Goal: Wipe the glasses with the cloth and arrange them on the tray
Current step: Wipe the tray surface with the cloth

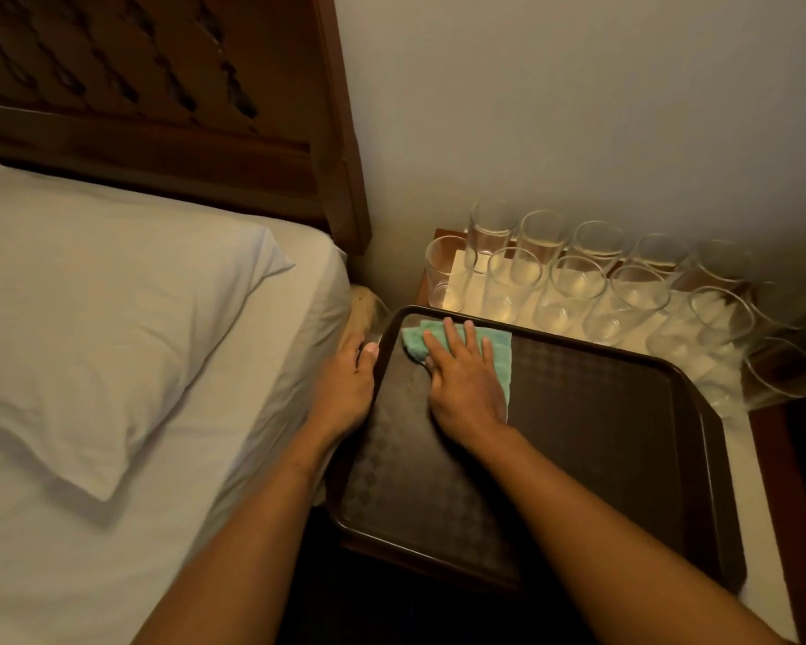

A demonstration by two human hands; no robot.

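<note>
Flat right hand (466,388) is pressing cloth (501,365) across tray (601,435); left hand (345,384) grip is holding the rim, steadying it for even, overlapping strokes.

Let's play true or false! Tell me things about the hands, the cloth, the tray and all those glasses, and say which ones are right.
1. The right hand presses the green cloth flat on the tray, fingers straight. True.
2. The left hand holds a glass. False: it grips the tray's left rim.
3. The glasses stand in rows behind the tray. True.
4. Three glasses are already on the tray. False: no glass stands on it; only the cloth and the right hand are on it.
5. The cloth is red. False: it is green.
</note>
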